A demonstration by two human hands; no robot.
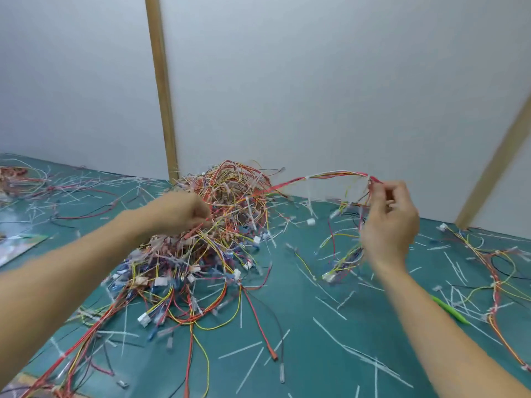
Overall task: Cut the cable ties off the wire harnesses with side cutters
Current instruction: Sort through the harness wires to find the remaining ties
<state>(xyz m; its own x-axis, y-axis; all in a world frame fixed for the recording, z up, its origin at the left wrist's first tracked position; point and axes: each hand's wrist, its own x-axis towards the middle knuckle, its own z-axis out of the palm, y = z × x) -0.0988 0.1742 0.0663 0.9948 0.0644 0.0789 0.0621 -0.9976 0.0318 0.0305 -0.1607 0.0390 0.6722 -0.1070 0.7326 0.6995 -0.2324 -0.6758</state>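
Note:
A big tangled pile of wire harnesses point(218, 225), red, yellow, blue and white, lies on the green mat point(316, 340). My left hand point(178, 214) is buried in the top of the pile, fingers curled round wires. My right hand point(390, 222) is raised to the right and pinches the end of one harness point(336, 176), which stretches taut from the pile and carries white cable ties point(309, 193). The green handle of the side cutters point(449, 310) lies on the mat by my right forearm, in neither hand.
Cut white tie strips point(344, 344) litter the mat. Another harness point(494, 282) runs along the right side. More wires point(20, 179) lie at far left. A white wall with wooden posts point(162, 90) stands close behind. A card point(20, 248) lies at left.

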